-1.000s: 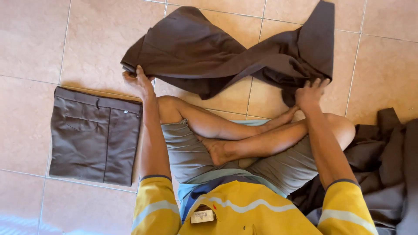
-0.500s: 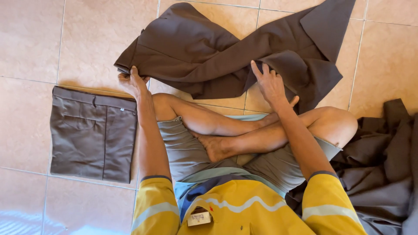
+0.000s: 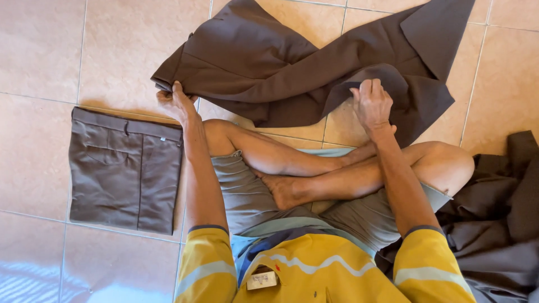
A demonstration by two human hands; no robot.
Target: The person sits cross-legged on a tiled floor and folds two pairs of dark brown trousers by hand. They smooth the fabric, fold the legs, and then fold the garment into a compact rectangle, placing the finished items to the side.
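A small pale rectangular tag [image 3: 262,279] sits at the neck of the yellow shirt [image 3: 314,275], at the bottom of the view, and a tiny white label [image 3: 162,139] shows at the waistband of the folded trousers [image 3: 124,168] lying flat on the tiled floor [image 3: 39,50] to the person's left.

The brown trousers [image 3: 281,67] lie spread and rumpled on the tiles just ahead of the crossed legs, dark brown, with one leg running off toward the upper right. The left hand [image 3: 176,101] pinches the waist end at the cloth's left edge, fingers closed on the fabric. The right hand [image 3: 371,104] is closed on a raised fold nearer the middle (the cloth lifts in a small hump around the knuckles).

A heap of dark cloth [image 3: 499,224] lies by the right knee, apart from the brown trousers. The bare knees and feet sit between the person and the cloth.
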